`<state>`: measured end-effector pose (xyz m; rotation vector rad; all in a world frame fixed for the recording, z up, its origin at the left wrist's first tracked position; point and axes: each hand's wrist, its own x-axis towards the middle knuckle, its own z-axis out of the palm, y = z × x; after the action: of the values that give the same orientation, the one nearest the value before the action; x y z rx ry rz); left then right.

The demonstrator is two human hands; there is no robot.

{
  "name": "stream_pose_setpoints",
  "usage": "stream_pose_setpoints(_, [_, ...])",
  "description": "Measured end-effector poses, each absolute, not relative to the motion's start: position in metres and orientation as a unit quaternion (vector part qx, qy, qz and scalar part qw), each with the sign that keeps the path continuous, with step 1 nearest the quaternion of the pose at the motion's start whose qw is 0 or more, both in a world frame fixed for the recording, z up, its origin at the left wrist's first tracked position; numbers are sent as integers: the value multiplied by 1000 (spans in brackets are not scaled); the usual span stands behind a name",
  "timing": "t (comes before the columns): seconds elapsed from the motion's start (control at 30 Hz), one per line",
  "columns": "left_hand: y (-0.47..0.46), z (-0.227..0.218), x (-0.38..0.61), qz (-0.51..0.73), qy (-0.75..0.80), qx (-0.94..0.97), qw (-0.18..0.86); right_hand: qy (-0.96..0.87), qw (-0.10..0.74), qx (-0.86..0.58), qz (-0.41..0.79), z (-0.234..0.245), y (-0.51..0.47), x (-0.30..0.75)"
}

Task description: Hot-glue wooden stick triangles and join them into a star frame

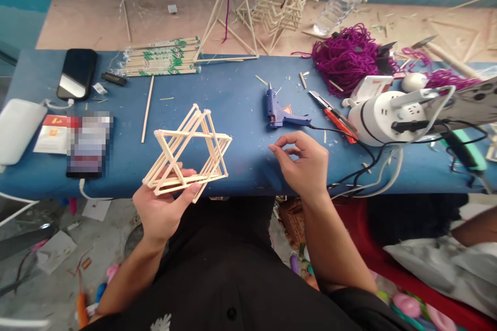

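Observation:
My left hand (165,209) grips the lower edge of a star-shaped frame (190,152) built from thin wooden sticks, held tilted above the table's front edge. My thumb presses on its near side; the other fingers are partly hidden beneath it. To the right, my right hand (303,160) hovers over the blue table with thumb and forefinger pinched together. Whether anything tiny sits in that pinch I cannot make out. Just beyond it lies a purple glue gun (277,108), its cord running right. A loose stick (147,108) rests left of the star frame.
Wrapped chopsticks (163,57) lie behind. A larger stick structure (250,20) stands at the back near a plastic bottle (336,10) and purple yarn (345,57). At right are a box cutter (334,116) and a white power strip (384,116). Phones (87,145) lie left.

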<state>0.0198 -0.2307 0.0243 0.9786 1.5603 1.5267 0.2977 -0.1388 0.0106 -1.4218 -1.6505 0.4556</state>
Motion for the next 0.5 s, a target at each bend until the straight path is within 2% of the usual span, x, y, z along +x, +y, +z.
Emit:
stream_pose_setpoints(0.27, [-225, 9, 13, 595, 592, 380, 389, -683, 423, -562, 198, 5, -140, 303])
stream_pose_setpoints(0.4, [-217, 5, 12, 596, 581, 361, 421, -679, 433, -576, 140, 11, -147, 305])
stream_pose_setpoints(0.5, [-209, 5, 13, 604, 575, 357, 422, -735, 448, -506, 46, 25, -158, 330])
